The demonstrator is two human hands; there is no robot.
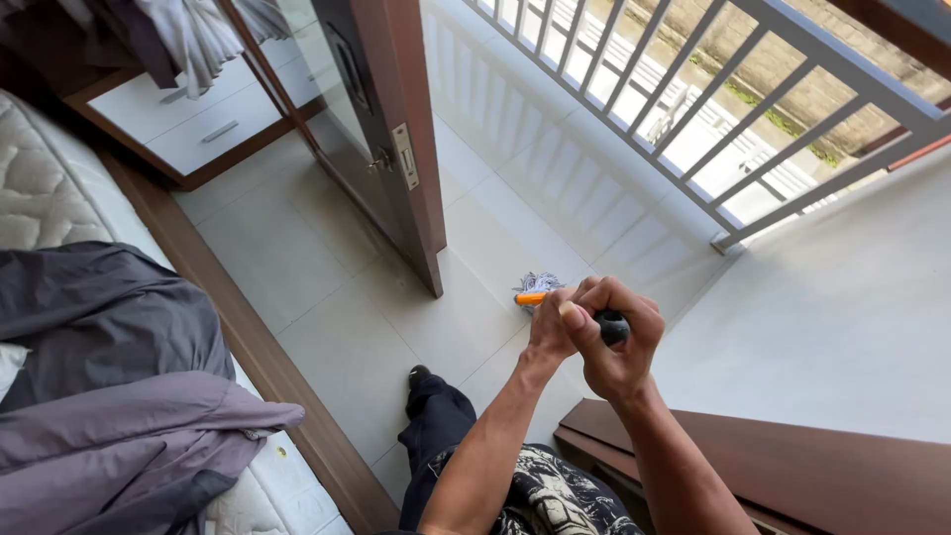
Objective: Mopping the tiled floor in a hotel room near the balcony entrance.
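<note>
Pale floor tiles (327,297) run from a bedroom out through an open wooden door (396,129) to a sunlit balcony, and the mop stands on them just past the threshold. Mop handle (532,298): a short orange length shows above the hands, seen almost end-on; its dark grip (612,327) sits inside the fists. Mop head (538,283), grey-white strands, rests on the tile directly below the hands, beside the foot of the door. Right hand (619,342): fingers curled tight around the dark grip, fully closed on it. Left hand (551,332): pressed against the right, thumb over the top and fingers wrapped round the same shaft; both fists touch. Judged step: mopping is under way at the doorway, the head planted on the floor and the handle held near upright. Judged requirement for the following stroke: both fists kept closed on the shaft, the head drawn over the tile without striking the door edge or the person's dark shoe (417,377), which stands near. Surroundings: white balcony railing (693,109) ahead; brown wooden ledge (792,466) at lower right; mattress (50,188) at left bearing grey clothing (109,376); white drawers (188,124) beyond, with garments hanging above.
</note>
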